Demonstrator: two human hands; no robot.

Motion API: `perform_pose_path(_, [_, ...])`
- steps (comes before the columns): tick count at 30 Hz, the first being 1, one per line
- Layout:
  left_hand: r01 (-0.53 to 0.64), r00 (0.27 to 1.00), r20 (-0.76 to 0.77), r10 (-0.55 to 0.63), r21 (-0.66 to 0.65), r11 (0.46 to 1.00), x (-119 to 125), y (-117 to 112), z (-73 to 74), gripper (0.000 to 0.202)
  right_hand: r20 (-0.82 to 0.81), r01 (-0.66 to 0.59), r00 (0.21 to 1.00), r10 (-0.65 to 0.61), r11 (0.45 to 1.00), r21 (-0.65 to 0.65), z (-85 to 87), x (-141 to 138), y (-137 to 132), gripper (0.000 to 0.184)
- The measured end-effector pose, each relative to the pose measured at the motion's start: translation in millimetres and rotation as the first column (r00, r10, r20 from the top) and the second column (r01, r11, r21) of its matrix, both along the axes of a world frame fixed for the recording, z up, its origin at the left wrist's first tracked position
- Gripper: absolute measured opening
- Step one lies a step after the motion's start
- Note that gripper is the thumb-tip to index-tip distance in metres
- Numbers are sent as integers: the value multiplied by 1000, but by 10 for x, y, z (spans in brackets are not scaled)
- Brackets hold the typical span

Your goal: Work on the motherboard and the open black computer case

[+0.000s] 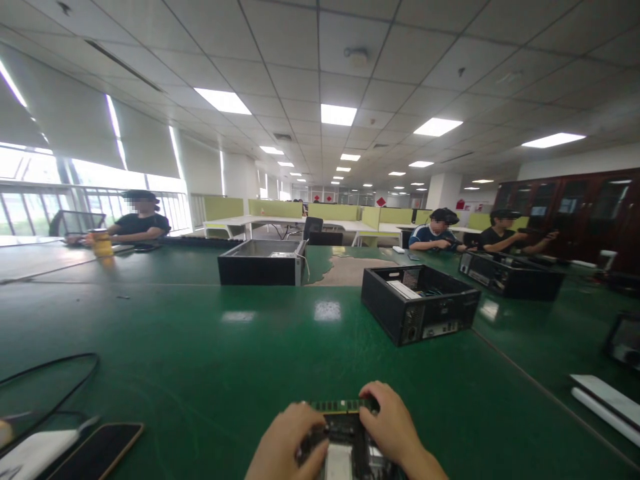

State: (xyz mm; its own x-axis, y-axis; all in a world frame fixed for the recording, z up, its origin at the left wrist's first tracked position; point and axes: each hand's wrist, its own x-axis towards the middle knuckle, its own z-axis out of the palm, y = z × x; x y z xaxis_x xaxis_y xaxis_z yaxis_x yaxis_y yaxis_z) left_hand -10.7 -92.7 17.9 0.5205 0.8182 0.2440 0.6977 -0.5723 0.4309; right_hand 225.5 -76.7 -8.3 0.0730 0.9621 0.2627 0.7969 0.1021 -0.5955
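Memory module [336,406], green, sits at the far edge of a dark circuit board [345,430] on the green table [200,373], low center of the view, right hand [393,423] pinching its right end between thumb and finger. Left hand [293,437] curls over the left end, can't tell if gripping; silver block [340,459] on board, black PC case [420,317] farther off, phone [100,452] well left.

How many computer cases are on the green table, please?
3 clearly: centre-left case, centre-right case, far-right case behind; right-edge object, cut off, may be another.
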Motion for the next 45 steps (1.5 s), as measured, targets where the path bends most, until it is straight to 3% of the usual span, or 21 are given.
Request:
perform_pose_path(3, [-113,993,28,116,-88,990,29,296,233,37,-20,-4,1000,4,1000,4,-24,10,-11,19])
perform_pose_path(7, [-107,994,-31,103,-166,980,55,486,190,37,-55,-29,998,28,1000,-7,-23,9,9,16])
perform_pose_path(12, [-137,990,-60,129,-147,980,45,507,61,22,-82,-50,995,49,999,-2,-43,23,20,14])
perform_pose_path(24, [-90,996,-9,90,-180,979,33,639,57,22,-72,-67,995,66,998,-15,-37,19,34,16])
perform_pose_path(40, [-86,996,-48,78,-201,976,18,655,110,26,-70,-64,996,61,997,-41,-35,39,31,16])
perform_pose_path(45, [-75,997,-26,72,-146,986,16,567,209,41,-79,-77,994,74,996,-37,11,21,8,19])
